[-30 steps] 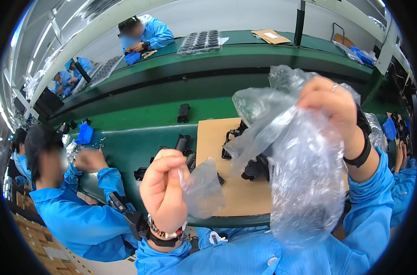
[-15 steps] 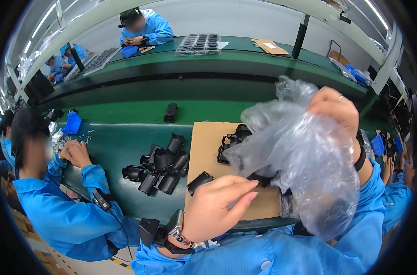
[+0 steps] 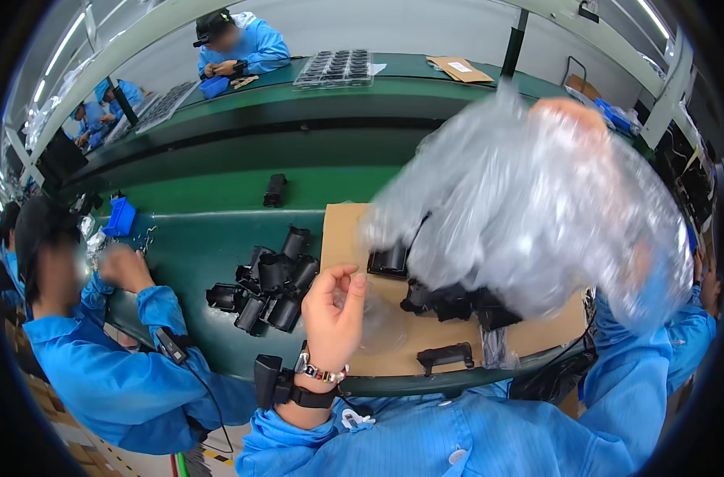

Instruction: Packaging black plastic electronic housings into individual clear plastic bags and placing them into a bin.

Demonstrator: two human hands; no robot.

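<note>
My right hand (image 3: 570, 118) is raised at the upper right, its fingers closed on the top of a large, crumpled clear plastic bag (image 3: 489, 191). The bag is smeared by motion and hides much of my right forearm. Below it, several black plastic housings (image 3: 449, 300) lie on a cardboard sheet (image 3: 344, 230), partly covered by the bag. My left hand (image 3: 334, 318) is over the cardboard's left edge with its fingers curled in toward the thumb. A blurred patch of clear film (image 3: 382, 324) shows beside the thumb; whether the fingers grip it is hard to make out.
A heap of black housings (image 3: 273, 278) lies left of the cardboard on the green table (image 3: 179, 262). One housing (image 3: 275, 191) stands farther back, and a slim black part (image 3: 445, 358) lies near the front edge. A co-worker (image 3: 99, 342) sits close at left by a blue bin (image 3: 121, 217).
My right hand has lifted the bag up and to the right, uncovering more housings and the slim black part. My left hand has drawn back leftward and turned, its fingers curling.
</note>
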